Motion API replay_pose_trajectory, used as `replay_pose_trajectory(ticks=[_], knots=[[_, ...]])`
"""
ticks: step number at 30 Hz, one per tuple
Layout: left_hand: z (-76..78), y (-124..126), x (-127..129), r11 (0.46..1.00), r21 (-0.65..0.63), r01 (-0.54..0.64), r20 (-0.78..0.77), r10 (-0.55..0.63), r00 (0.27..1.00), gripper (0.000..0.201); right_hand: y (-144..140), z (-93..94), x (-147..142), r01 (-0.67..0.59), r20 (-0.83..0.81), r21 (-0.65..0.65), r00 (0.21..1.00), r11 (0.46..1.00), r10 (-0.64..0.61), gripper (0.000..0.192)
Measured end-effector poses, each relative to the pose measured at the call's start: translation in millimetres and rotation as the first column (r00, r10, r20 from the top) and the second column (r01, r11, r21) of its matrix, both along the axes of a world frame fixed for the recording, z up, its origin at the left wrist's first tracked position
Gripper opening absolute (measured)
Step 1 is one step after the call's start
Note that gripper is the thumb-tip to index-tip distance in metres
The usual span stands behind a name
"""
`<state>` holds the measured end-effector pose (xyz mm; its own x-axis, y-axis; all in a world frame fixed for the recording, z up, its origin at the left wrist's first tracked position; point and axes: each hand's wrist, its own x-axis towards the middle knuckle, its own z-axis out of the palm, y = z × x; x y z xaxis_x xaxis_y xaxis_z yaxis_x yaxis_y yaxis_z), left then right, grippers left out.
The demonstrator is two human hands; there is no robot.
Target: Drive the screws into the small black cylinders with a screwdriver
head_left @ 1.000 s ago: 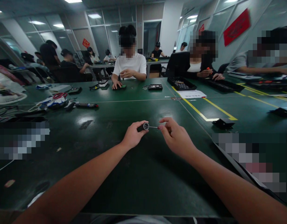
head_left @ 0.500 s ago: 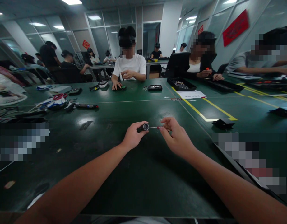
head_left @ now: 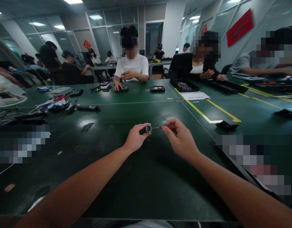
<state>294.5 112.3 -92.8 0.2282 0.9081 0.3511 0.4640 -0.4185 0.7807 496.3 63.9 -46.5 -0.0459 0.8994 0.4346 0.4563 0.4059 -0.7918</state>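
Over the middle of the green table (head_left: 127, 177), my left hand (head_left: 135, 138) grips a small dark cylindrical part (head_left: 148, 129) with a pale ring and spokes on its end face. My right hand (head_left: 180, 136) is closed on a screwdriver (head_left: 161, 127) with a red collar; most of its handle is hidden by the fingers. The thin metal shaft points left and its tip meets the right side of the cylindrical part. Whether the tip sits in a screw is too small to tell.
A dark pen-shaped tool (head_left: 88, 108) and red-handled cable clutter (head_left: 60, 98) lie left. A black bracket (head_left: 227, 126) is on the right. Black trays (head_left: 184, 85), a white paper (head_left: 195, 95) and a black case (head_left: 157, 89) stand farther back. Co-workers sit opposite.
The fingers of my right hand have shifted slightly around the screwdriver handle, and its collar has risen a little. My left hand and the cylindrical part stay in place.
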Motion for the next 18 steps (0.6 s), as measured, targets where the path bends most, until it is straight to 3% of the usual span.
replay_pose_trajectory(ticks=[3, 6, 8, 10, 14, 18], knots=[[3.0, -3, 1, 1.000, 0.005, -0.002, -0.013, 0.002, 1.000, 0.040, 4, -4.1, 0, 0.016, -0.094, -0.025, 0.995, 1.000, -0.018, 0.024], [8.2, -7, 1, 0.999, 0.047, 0.003, -0.050, -0.001, 0.999, 0.039, 14, -9.3, 0, 0.021, -0.302, -0.127, 0.951, 0.992, -0.059, 0.027], [11.2, -9, 1, 0.995, 0.092, 0.024, -0.091, -0.015, 0.996, 0.039, 23, -13.1, 3, -0.050, -0.531, -0.271, 0.840, 0.961, -0.106, 0.022], [12.6, -9, 1, 0.993, 0.116, 0.036, -0.127, -0.021, 0.992, 0.038, 30, -16.4, 6, -0.166, -0.638, -0.405, 0.756, 0.899, -0.147, 0.021], [11.2, -6, 1, 0.995, 0.099, 0.020, -0.170, -0.003, 0.985, 0.037, 32, -19.0, 8, -0.156, -0.660, -0.350, 0.741, 0.924, -0.125, 0.021], [9.7, -7, 2, 0.994, 0.108, 0.030, -0.178, -0.011, 0.984, 0.038, 25, -16.7, 5, -0.009, -0.585, -0.218, 0.802, 0.976, -0.123, 0.020]])
